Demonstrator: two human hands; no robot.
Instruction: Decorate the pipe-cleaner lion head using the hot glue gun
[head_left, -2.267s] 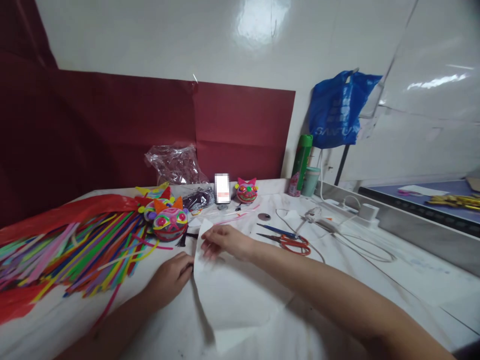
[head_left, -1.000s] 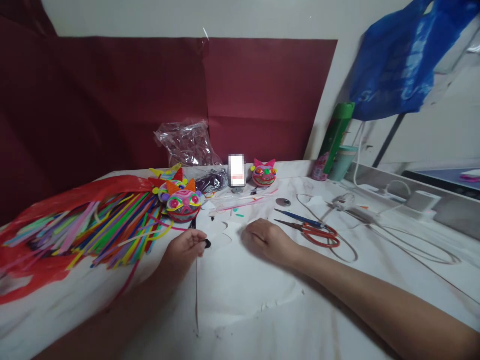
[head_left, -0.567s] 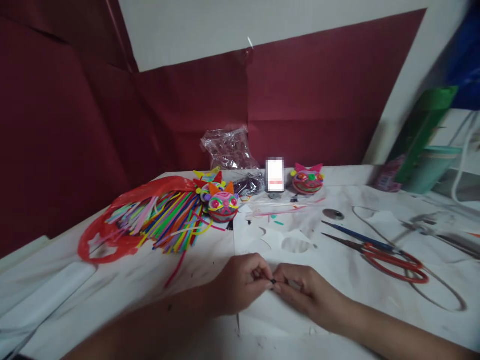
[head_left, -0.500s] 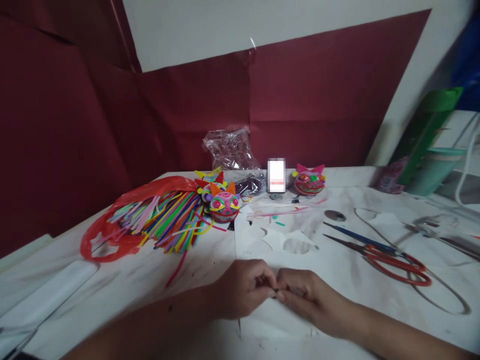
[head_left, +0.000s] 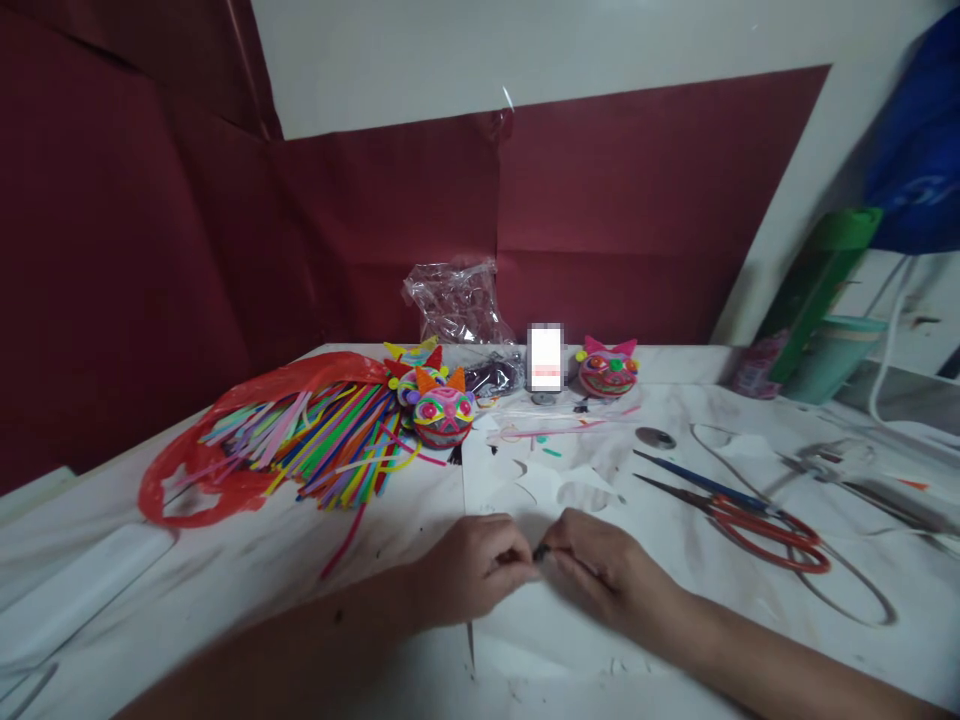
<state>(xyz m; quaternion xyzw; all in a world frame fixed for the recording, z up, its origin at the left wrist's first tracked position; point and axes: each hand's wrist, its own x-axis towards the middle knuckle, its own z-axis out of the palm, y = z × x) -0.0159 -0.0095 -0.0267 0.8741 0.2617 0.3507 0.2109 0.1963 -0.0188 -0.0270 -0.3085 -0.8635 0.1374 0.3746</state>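
Note:
My left hand (head_left: 476,565) and my right hand (head_left: 607,565) meet low in the middle, above a white paper sheet (head_left: 525,625). Both are closed in a pinch, fingertips almost touching. Between them is a small dark piece (head_left: 540,552), mostly covered by the fingers; its kind cannot be made out. Just beyond the hands, the sheet has cut-out holes and dark scraps. To the right of my right hand lie scissors with red handles (head_left: 772,535) and blue-handled tweezers (head_left: 705,482).
Colourful pipe cleaners (head_left: 337,440) lie on a red plastic bag (head_left: 176,500) at left. Decorated animal heads (head_left: 442,412) stand beside them, with another pink-eared head (head_left: 609,368) farther right. A phone (head_left: 545,358), clear plastic bag (head_left: 457,300), glue gun (head_left: 832,465) and teal bin (head_left: 832,360) are around.
The view has shifted slightly to the right. My right hand has turned a little, its knuckles higher, and more of the dark piece shows between the fingertips.

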